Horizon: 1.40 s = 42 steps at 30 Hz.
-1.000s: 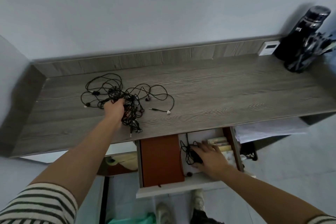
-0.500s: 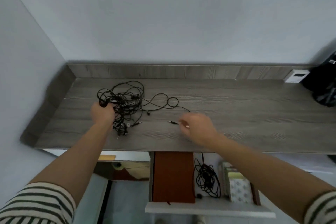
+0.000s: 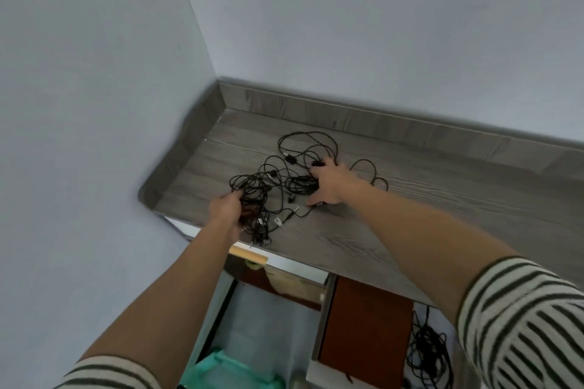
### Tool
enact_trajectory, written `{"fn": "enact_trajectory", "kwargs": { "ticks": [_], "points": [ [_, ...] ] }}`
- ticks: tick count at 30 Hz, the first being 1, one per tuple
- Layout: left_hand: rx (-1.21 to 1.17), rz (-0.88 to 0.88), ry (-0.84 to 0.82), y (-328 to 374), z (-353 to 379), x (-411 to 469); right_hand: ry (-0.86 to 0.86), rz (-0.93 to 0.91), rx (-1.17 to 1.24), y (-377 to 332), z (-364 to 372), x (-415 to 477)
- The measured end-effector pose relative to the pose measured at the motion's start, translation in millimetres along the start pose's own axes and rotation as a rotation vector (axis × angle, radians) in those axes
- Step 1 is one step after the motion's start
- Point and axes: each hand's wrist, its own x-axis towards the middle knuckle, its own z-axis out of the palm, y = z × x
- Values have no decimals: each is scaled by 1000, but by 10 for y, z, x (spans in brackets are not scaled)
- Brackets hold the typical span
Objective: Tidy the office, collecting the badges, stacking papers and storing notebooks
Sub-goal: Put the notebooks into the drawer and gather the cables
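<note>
A tangle of thin black earphone cables lies on the grey wood-grain desk, near its left corner. My left hand is closed around the tangle's near-left clump at the desk's front edge. My right hand lies spread on the tangle's right side, fingers pressed over the wires. A reddish-brown notebook lies flat in the open drawer below the desk, with another black cable bundle beside it on the right.
Grey walls meet at the desk's left corner. A raised wood lip runs along the back and left side of the desk. Below the desk front are a teal object and a wooden handle.
My right hand went from the drawer up onto the desk and now lies on the tangle's right side. My left hand kept its hold on the cables. The view swung left toward the corner.
</note>
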Motion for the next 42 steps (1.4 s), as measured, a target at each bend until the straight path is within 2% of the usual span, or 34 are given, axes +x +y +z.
{"fn": "enact_trajectory", "kwargs": {
  "ticks": [3, 6, 9, 12, 16, 21, 25, 29, 34, 38, 40, 42],
  "points": [
    [12, -40, -84, 25, 16, 41, 211, -71, 19, 36, 186, -86],
    [116, -45, -195, 89, 155, -36, 290, -137, 226, 140, 370, -324],
    [285, 86, -246, 80, 364, -145, 220, -64, 627, 237, 477, -613],
    [510, 203, -336, -61, 593, -302, 132, 117, 962, 379, 547, -926],
    [532, 175, -498, -324, 901, -647, 22, 279, 1300, 679, 527, -1409],
    [531, 147, -594, -654, 1120, -1093, -50, 425, 1638, 1035, 596, -2035],
    [593, 102, -643, -1179, 1098, -1405, -214, 489, 1782, 1306, 1047, -2515],
    [636, 103, -624, -1795, 1087, -1695, -252, 672, 1798, 1595, 1665, -2914],
    [582, -82, -526, -2415, 1114, -2026, -57, 799, 1523, 1864, 2108, -3112],
    [253, -217, -477, -2509, 1302, -2092, 272, 739, 1649, 2051, 2000, -3080],
    [138, -204, -493, -2467, 1363, -2068, 372, 656, 1708, 2112, 1906, -3028],
    [220, -82, -479, -2481, 1344, -2076, 325, 564, 1532, 2163, 1878, -3031]
  ]
}}
